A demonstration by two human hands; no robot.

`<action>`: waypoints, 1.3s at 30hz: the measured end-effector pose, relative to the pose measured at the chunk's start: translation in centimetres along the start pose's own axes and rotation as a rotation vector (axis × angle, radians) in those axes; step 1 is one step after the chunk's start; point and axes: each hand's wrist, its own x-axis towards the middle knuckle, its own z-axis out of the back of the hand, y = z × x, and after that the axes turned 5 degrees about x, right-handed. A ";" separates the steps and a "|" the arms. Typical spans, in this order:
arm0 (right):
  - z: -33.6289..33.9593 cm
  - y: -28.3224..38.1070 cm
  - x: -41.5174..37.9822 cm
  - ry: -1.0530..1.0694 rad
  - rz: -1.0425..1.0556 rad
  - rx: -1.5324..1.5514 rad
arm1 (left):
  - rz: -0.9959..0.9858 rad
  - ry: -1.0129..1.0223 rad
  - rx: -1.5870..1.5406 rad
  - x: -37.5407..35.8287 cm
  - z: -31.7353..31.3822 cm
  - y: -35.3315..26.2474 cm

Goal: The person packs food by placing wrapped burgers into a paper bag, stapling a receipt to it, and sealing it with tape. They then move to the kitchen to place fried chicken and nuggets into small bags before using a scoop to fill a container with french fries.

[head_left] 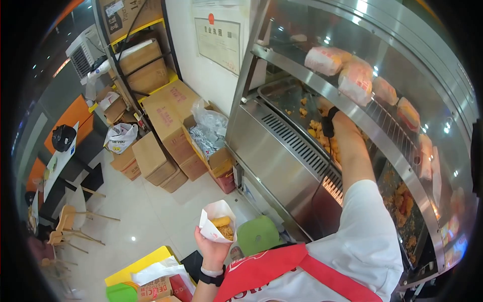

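A white paper snack box (pixel 217 212) sits in my left hand (pixel 212 250), its fingers wrapped round the bottom. Golden fried pieces (pixel 221 225) show inside its open top. My right arm reaches into the glass-fronted warming cabinet (pixel 282 133). There my right hand (pixel 324 104) is low over a metal tray (pixel 274 91) of fried chicken pieces (pixel 317 132). Its fingers are mostly hidden behind the wrist and a black band, so I cannot tell what they hold.
Paper-wrapped burgers (pixel 356 80) lie on the cabinet's upper rack. A metal rail (pixel 347 95) crosses above my right arm. Cardboard boxes (pixel 173 118) are stacked by the wall. A green stool (pixel 258 235) stands close below, beside the cabinet. Chairs (pixel 65 221) are at the far left.
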 end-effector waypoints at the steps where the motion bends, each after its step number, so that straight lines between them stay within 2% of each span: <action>1: 0.1 -0.9 -0.2 -0.020 0.043 0.004 | -0.013 0.032 0.003 0.4 -0.1 -0.1; 4: 0.6 -6.7 -0.1 -0.114 0.297 -0.004 | -0.015 0.021 0.054 1.6 -1.8 -0.2; 5: 2.4 -5.5 -2.1 -0.142 0.373 -0.007 | -0.003 0.017 0.060 2.1 -2.5 -0.3; 6: 4.3 -4.6 -5.1 -0.005 0.258 0.139 | 0.011 0.055 0.143 2.6 -3.4 -0.4; 8: 13.0 5.6 -15.4 0.209 -0.030 0.403 | 0.011 0.134 0.287 3.9 -4.5 -0.3; 9: 14.8 5.5 -17.7 0.270 0.051 0.315 | -0.002 0.178 0.349 4.5 -4.8 -0.3; 10: 16.2 5.2 -19.8 0.332 0.135 0.229 | 0.059 0.163 0.281 4.5 -6.0 -0.4; 12: 20.1 6.9 -25.0 0.467 0.228 0.315 | 0.127 0.134 0.213 4.9 -7.6 -0.1; 16: 26.5 10.2 -32.3 0.514 0.486 0.237 | 0.263 0.240 0.134 6.3 -8.1 1.1; 22: 28.9 13.6 -36.5 0.509 0.539 -0.065 | 0.372 0.300 0.258 6.4 -8.0 4.4; 25: 27.4 13.8 -37.6 0.528 0.570 -0.149 | 0.262 0.404 0.477 5.1 -8.3 5.9; 28: 26.5 13.0 -38.3 0.493 0.599 -0.125 | 0.348 0.418 0.417 5.1 -7.5 7.4; 31: 30.2 12.1 -38.1 0.494 0.533 -0.057 | 0.491 0.411 0.323 3.5 -8.6 7.8; 34: 36.2 12.4 -38.5 0.265 0.290 0.142 | 0.573 0.416 0.288 4.8 -7.6 7.7; 35: 37.9 12.4 -38.8 0.096 0.271 0.176 | 0.595 0.472 0.290 5.0 -7.5 7.4; 36: 39.5 11.4 -38.8 -0.140 0.387 0.077 | 0.614 0.521 0.293 5.0 -7.7 7.1; 37: 40.9 11.4 -39.2 -0.311 0.167 0.366 | 0.625 0.553 0.292 5.0 -7.8 7.0; 38: 42.5 11.0 -38.8 -0.573 0.097 0.208 | 0.595 0.467 0.295 5.0 -7.9 6.9; 39: 45.1 11.8 -38.8 -0.555 -0.077 0.284 | 0.563 0.373 0.300 5.1 -7.8 6.8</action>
